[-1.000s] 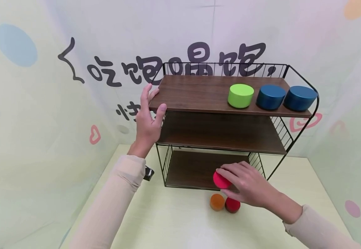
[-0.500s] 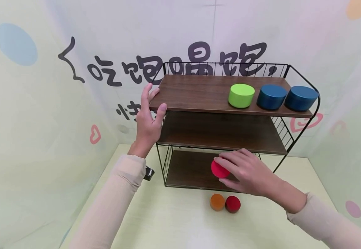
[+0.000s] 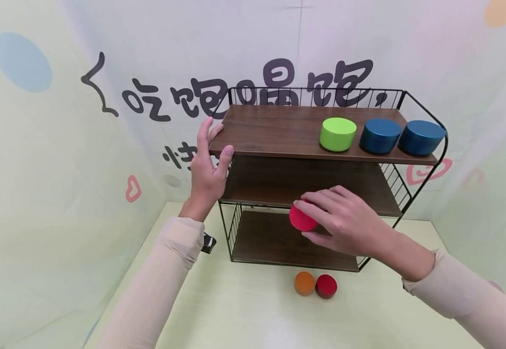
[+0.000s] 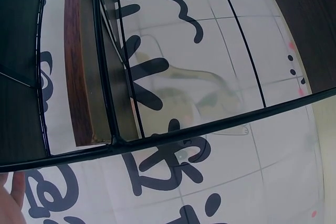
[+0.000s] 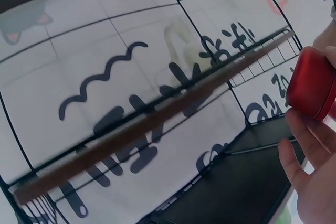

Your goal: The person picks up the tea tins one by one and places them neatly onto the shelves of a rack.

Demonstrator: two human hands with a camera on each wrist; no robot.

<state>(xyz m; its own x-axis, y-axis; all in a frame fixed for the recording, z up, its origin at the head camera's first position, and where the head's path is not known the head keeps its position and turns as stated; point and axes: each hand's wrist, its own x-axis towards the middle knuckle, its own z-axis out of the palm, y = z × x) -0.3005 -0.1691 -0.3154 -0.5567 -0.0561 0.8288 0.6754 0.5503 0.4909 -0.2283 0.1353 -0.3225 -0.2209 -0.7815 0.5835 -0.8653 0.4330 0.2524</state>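
Note:
My left hand point(image 3: 207, 167) holds the left end of a three-tier shelf rack point(image 3: 288, 131), thumb at the front corner of the top board and fingers along its side. Between the thumb and fingers of my right hand point(image 3: 344, 223) is a red round tin point(image 3: 302, 217), raised in front of the rack near the middle board's front edge. The right wrist view shows the tin's glossy red side point(image 5: 311, 83). On the top board stand a lime green tin point(image 3: 338, 134) and two blue tins, one point(image 3: 380, 136) beside the other point(image 3: 421, 138) at the right end.
An orange tin point(image 3: 304, 283) and a dark red tin point(image 3: 326, 286) stand side by side on the pale table point(image 3: 235, 310), before the rack. Black wire rails point(image 3: 316, 97) border the top board's back. A printed cloth backdrop point(image 3: 148, 39) hangs behind.
My right hand has lifted the red tin from in front of the bottom board up toward the middle board, drifting slightly left. The left hand has stayed on the rack.

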